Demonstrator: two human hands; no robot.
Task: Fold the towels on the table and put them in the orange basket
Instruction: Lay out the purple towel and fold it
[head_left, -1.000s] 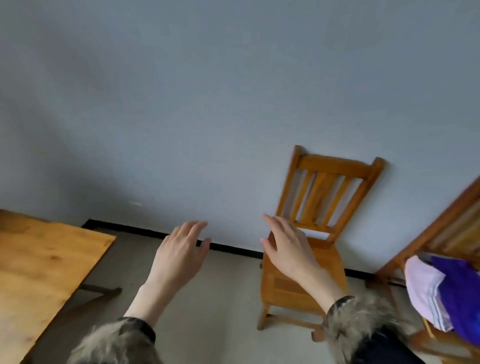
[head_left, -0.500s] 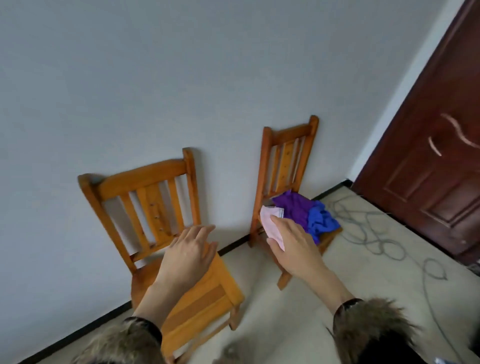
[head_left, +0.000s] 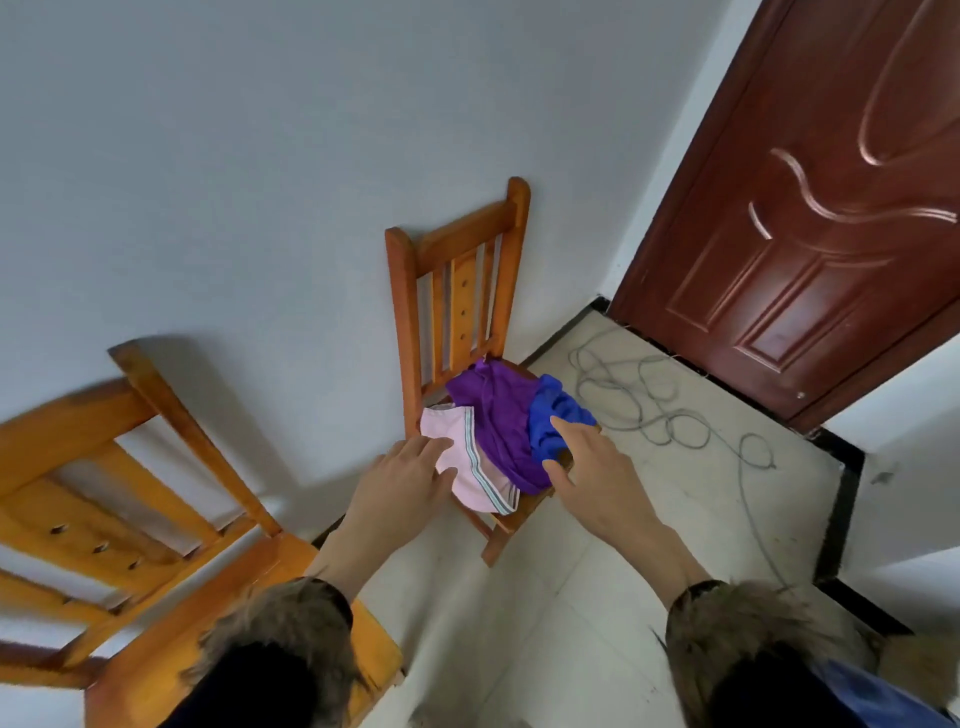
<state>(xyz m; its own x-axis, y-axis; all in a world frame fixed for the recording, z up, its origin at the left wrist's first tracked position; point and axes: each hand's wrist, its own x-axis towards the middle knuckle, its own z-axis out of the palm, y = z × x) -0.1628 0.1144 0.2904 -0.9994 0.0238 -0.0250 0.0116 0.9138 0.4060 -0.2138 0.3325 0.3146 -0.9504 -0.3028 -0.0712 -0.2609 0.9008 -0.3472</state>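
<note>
Grey wall (head_left: 234, 182) fills most of view, brown door (head_left: 810, 218) at right, tiled floor (head_left: 571, 597) with a loose cable (head_left: 649, 395) by the door. Two wooden chairs: near chair (head_left: 130, 519) at left, far chair (head_left: 457, 280) against the wall. Towels piled on far chair's seat: purple (head_left: 493, 415), pink (head_left: 467, 467) with striped edge, blue (head_left: 553, 421). Left hand (head_left: 400, 483) fingers straight, tips on pink. Right hand (head_left: 597, 467) fingers spread, relaxed, over blue; contact unclear. Basket not in view.

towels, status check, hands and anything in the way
Left hand open at pink towel. Right hand open at blue towel. Purple towel between, all on chair. Nothing blocking.
</note>
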